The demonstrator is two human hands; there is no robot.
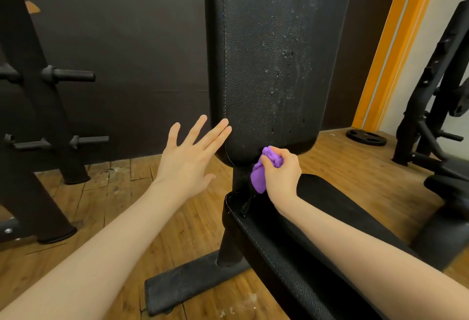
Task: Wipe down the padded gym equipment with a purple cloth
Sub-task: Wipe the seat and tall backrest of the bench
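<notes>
We see soft, even indoor light with no hard shadows. The upright back pad [269, 61] catches a dull sheen that shows up its specks and scuffs, while the dark wall [127, 40] behind it swallows detail. Wide-angle distortion bends the orange door frame [396, 48] and stretches both forearms at the lower corners. Focus stays fairly sharp throughout.

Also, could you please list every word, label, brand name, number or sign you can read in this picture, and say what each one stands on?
None: no readable text shows anywhere.
Back pad: only stitching and pale specks, no label.
Seat pad: plain.
Purple cloth, gripped by the right hand: no tag showing.
Weight plate on the floor: any markings too small and dark to read.
</notes>
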